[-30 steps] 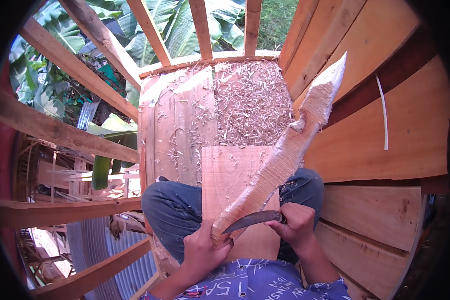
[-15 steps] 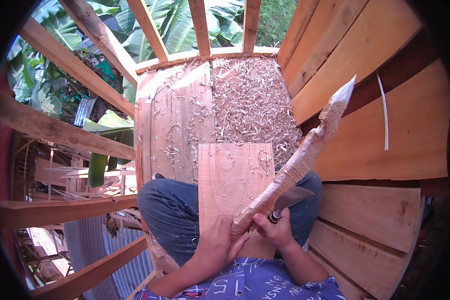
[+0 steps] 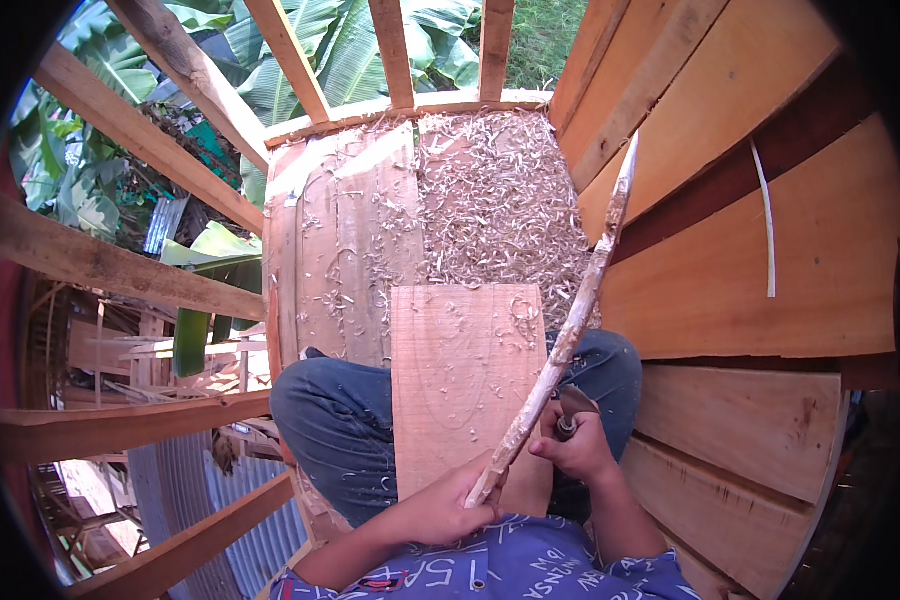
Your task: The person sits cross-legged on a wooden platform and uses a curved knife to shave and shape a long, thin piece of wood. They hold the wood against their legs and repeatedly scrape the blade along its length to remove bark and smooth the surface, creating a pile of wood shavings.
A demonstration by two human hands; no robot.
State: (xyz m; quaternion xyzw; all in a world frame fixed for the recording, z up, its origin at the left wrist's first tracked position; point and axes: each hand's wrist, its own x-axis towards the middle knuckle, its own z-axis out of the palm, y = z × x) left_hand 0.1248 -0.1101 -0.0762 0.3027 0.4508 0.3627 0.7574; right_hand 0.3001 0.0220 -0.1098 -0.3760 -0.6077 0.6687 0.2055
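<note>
My left hand [image 3: 450, 507] is closed around the lower end of a long carved piece of wood [image 3: 567, 345]. Its narrow edge faces up, and it slants up to the right to a pale pointed tip. My right hand [image 3: 582, 452] grips a knife [image 3: 576, 403] by its handle, just right of the wood. The blade looks foreshortened and stands apart from the wood. Across my lap, between my knees, lies a flat wooden board [image 3: 460, 350] with a few shavings on it. The carved wood passes above the board's right side.
Curled wood shavings [image 3: 500, 200] thickly cover the right part of the plank floor [image 3: 310, 250]. Slatted wooden rails [image 3: 120, 260] stand on the left and far side, with banana leaves beyond. A plank wall [image 3: 740, 270] rises close on the right, with a thin pale strip [image 3: 765, 220] against it.
The carved wood has turned about its length from its broad face to its narrow edge, and its tip has swung left. My right hand and the knife have moved slightly right, away from it.
</note>
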